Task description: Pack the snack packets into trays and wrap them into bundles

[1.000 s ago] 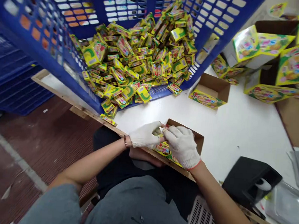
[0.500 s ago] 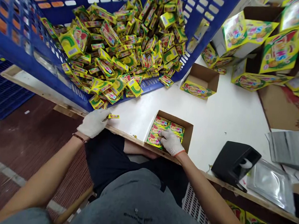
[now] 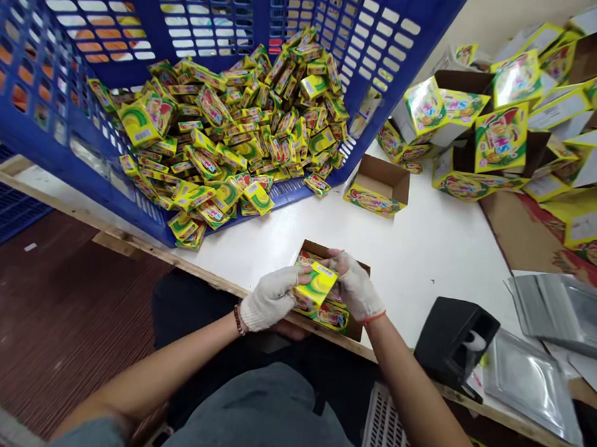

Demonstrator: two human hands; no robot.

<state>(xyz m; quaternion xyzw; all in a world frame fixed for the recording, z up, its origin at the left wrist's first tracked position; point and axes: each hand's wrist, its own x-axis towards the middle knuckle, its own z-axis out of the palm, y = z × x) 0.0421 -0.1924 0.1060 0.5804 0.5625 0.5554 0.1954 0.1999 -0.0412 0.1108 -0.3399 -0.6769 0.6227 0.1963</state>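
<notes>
A small yellow-and-green candy box [image 3: 315, 286], barcode side up, is held over an open display carton [image 3: 357, 330]. My left hand [image 3: 270, 298], in a white glove with bare fingertips, grips the candy box at its left side. My right hand [image 3: 359, 288], gloved the same way, has its fingers closed at the box's right edge. Under the hands, the carton contains similar candy boxes [image 3: 334, 317] lying flat with their fruit prints up. My hands and the held box hide much of the carton's inside.
A blue plastic crate [image 3: 128, 218], tilted toward me, holds a heap of candy boxes [image 3: 233, 140]. Behind the carton stands another open carton [image 3: 377, 199]. Several more cartons [image 3: 500, 141] pile up at the right. A black tape dispenser [image 3: 450, 338] and clear plastic sheets [image 3: 530, 386] lie right.
My left hand has moved right from the table edge to over the carton. My right hand has risen from the packed boxes, and both hands are now at one candy box. The view has shifted slightly.
</notes>
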